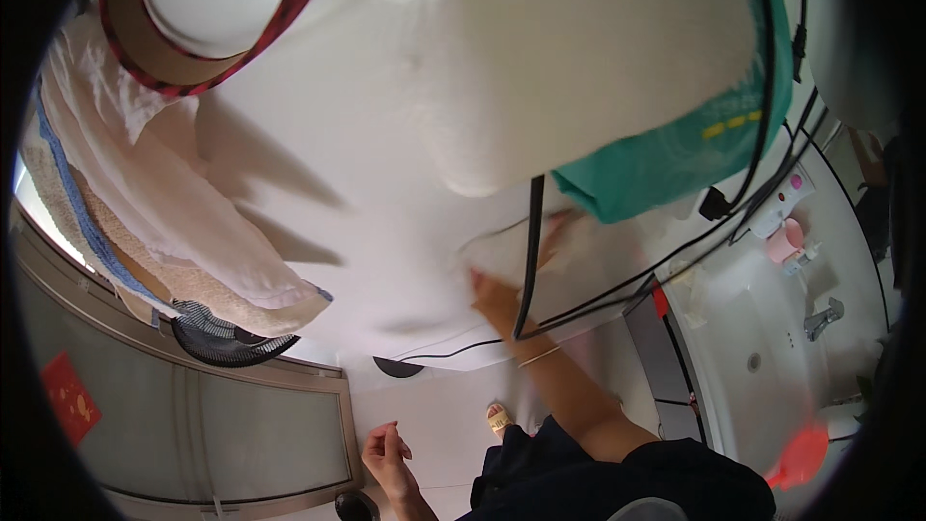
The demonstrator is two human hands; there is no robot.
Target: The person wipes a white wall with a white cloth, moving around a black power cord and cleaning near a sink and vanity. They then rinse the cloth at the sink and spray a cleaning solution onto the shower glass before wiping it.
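My right hand (pixel 492 289) reaches out at the glossy white surface (pixel 391 246) before me. It is blurred, and a black cord hangs in front of the forearm, so whether its fingers hold anything is unclear. A faint arm-like reflection shows beside it. Low in the view, my left hand (pixel 389 457) is raised with loosely curled fingers, and nothing is visible in them. Above my right hand sits a large white and teal plastic bag (pixel 651 166). The black cord (pixel 532 253) bends sharply near my wrist.
Towels (pixel 217 231) hang at the left, above a black fan (pixel 231 336) and a sliding glass door (pixel 268 441). A washbasin (pixel 738 347) with a faucet (pixel 823 318) is on the right. A ring-shaped tan item with plaid trim (pixel 181 76) is at top left.
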